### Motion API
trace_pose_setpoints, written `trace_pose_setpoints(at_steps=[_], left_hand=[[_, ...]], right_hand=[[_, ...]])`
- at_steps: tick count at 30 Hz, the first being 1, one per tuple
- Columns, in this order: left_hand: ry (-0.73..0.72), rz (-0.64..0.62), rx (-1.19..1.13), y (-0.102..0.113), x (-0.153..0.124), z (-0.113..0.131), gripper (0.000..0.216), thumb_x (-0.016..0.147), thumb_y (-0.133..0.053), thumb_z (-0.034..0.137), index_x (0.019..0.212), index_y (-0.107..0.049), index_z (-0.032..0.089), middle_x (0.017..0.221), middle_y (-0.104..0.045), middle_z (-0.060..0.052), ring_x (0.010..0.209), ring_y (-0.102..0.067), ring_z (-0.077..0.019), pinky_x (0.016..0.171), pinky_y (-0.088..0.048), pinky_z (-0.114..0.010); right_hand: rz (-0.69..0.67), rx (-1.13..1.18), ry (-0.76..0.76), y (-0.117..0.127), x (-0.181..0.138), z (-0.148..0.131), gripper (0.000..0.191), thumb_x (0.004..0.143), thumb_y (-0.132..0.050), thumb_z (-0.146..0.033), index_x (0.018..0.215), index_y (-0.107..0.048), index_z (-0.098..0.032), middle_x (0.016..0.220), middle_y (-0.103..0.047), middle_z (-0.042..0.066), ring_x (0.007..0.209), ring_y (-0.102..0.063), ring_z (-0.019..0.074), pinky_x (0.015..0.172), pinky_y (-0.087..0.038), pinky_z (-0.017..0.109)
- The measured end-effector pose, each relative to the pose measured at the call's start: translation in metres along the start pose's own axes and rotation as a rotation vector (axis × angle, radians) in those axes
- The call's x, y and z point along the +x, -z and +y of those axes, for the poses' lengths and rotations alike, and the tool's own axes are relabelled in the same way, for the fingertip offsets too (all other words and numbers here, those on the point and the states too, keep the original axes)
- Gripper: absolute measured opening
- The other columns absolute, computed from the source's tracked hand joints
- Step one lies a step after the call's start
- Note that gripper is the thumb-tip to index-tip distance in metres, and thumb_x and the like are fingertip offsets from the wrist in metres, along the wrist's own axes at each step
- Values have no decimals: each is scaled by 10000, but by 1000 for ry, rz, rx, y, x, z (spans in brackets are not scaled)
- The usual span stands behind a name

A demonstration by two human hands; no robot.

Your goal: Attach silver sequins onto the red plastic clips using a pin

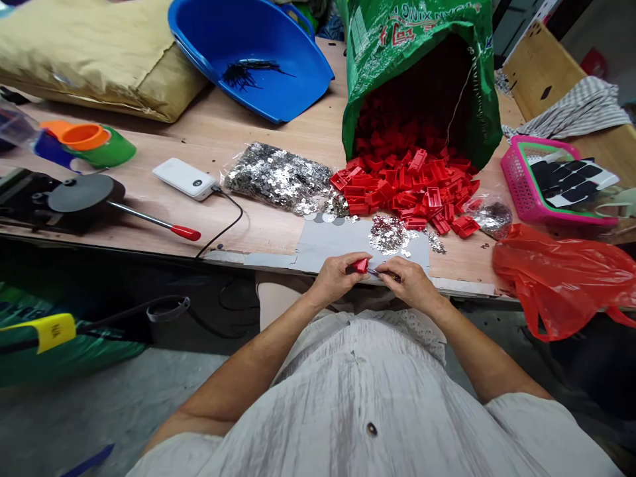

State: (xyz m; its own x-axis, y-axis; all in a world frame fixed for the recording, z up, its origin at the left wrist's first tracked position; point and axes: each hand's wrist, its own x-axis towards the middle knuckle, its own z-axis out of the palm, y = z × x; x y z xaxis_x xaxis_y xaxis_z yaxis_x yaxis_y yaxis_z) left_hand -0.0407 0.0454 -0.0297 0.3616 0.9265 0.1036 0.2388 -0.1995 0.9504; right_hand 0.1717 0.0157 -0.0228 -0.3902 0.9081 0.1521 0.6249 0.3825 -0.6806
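My left hand [338,277] pinches a small red plastic housing [361,265] just over the table's front edge. A thin metal-tipped tool with a dark handle [390,273] is in the closed fingers of my right hand [410,281]. Its tip reaches the housing's right side; whether it touches cannot be made out. Beyond my hands, a heap of small silvery metal pieces [390,235] lies on a grey sheet [332,245]. Many more red housings [415,185] spill from the mouth of a green woven sack [417,59].
Left of the heap are a clear bag of metal pieces [278,173], a white power bank [183,177] with a cable, and a red-handled lever tool [149,220]. A blue scoop-shaped tub [293,79] stands behind. At right are a pink basket [517,175] and a red plastic bag [561,271].
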Motion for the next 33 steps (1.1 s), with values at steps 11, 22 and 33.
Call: trace_pose_setpoints(at_steps=[11,22,33], left_hand=[[-4,-43,41,2,3,-1,285,693,-729,224,977,-748,240,902,-763,-20,829,-685,-212,807,-496,-302],[0,-21,28,-1,3,-4,255,671,-744,206,924,-735,241,871,-752,-7,800,-670,-203,783,-484,-299],[339,92,-904,1,-14,29,256,741,-779,331,803,-577,185,911,-701,-19,884,-689,-174,896,-486,-327]], right_hand=[[-52,-60,-6,-1,3,-1,180,906,-539,-163,1002,-679,-222,937,-663,59,849,-629,179,767,-487,305],[-61,-246,-176,-16,5,-25,159,929,-500,-176,980,-645,-216,929,-631,73,853,-610,201,709,-454,292],[-102,252,-68,9,-2,-34,354,1007,-361,-279,1357,-407,-255,745,-626,-32,711,-593,143,758,-444,279]])
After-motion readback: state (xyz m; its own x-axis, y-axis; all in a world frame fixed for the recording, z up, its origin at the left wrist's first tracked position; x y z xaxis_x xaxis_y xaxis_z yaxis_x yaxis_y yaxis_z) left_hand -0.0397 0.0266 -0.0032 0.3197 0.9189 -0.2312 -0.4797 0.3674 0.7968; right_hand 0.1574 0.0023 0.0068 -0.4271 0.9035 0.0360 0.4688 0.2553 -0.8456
